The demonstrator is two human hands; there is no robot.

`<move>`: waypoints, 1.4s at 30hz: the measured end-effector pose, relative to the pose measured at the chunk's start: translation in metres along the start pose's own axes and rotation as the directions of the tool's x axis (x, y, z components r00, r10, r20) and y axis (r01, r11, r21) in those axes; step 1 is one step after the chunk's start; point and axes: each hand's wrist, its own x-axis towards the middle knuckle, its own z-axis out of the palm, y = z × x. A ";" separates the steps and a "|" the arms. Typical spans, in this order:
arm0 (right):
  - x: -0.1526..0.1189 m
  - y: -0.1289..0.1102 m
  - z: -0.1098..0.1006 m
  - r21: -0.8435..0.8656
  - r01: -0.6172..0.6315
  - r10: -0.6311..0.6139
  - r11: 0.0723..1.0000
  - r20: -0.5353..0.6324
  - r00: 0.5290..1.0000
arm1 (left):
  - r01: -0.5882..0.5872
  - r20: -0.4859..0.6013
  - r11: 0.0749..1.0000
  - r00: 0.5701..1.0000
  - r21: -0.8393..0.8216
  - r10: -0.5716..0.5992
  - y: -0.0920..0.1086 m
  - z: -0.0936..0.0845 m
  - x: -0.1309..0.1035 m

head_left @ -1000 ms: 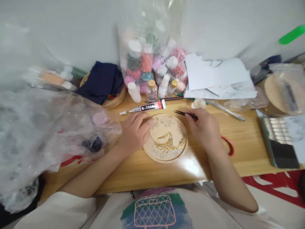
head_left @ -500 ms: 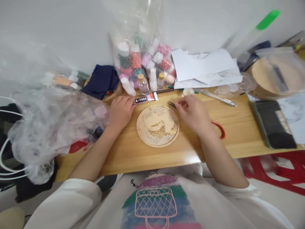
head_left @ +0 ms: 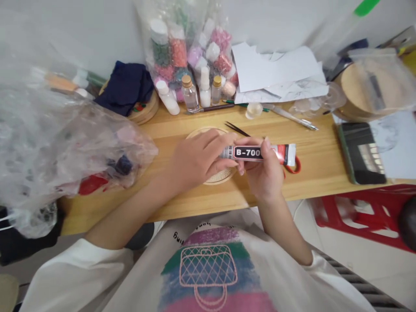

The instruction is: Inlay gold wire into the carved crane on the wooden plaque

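A B-7000 glue tube is held level above the table between both hands. My right hand grips its body, thumb across the label. My left hand has its fingers closed round the tube's nozzle end, which they hide. Beneath my left hand lies a round wooden disc, mostly covered. Black tweezers rest on the table just beyond the tube. Scissors with red handles lie behind my right hand, partly hidden.
Small bottles and a bag of coloured jars stand at the back. Clear plastic bags cover the left side. Papers, a pen, a small white cup and a phone lie to the right.
The glue tube has been lifted from the table and moved right, into my right hand. My right hand has let go of the tweezers. My left hand has moved right, over the disc.
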 end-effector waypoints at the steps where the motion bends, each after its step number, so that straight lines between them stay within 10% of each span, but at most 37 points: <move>1: -0.002 0.001 0.001 -0.026 0.003 -0.004 1.000 -0.022 1.000 | 0.028 0.027 1.000 0.999 -0.005 -0.028 -0.001 0.001 -0.002; 8: -0.015 0.008 -0.008 -0.157 0.051 -0.104 0.986 -0.354 0.929 | 0.252 -0.046 0.966 0.967 0.053 -0.250 -0.037 0.010 -0.012; 14: -0.029 0.029 -0.008 -0.203 0.121 -0.216 0.972 -0.556 0.803 | 0.500 -0.246 0.866 0.837 -0.020 -0.489 -0.081 0.034 -0.017; 28: -0.035 0.037 0.002 -0.337 -0.009 -0.146 0.941 -0.433 0.890 | 0.660 -0.053 0.749 0.751 0.064 -0.658 -0.086 0.042 -0.018; 42: -0.039 0.032 0.002 -0.400 -0.094 -0.094 0.912 -0.428 0.899 | 0.651 -0.026 0.755 0.759 0.083 -0.651 -0.085 0.040 -0.017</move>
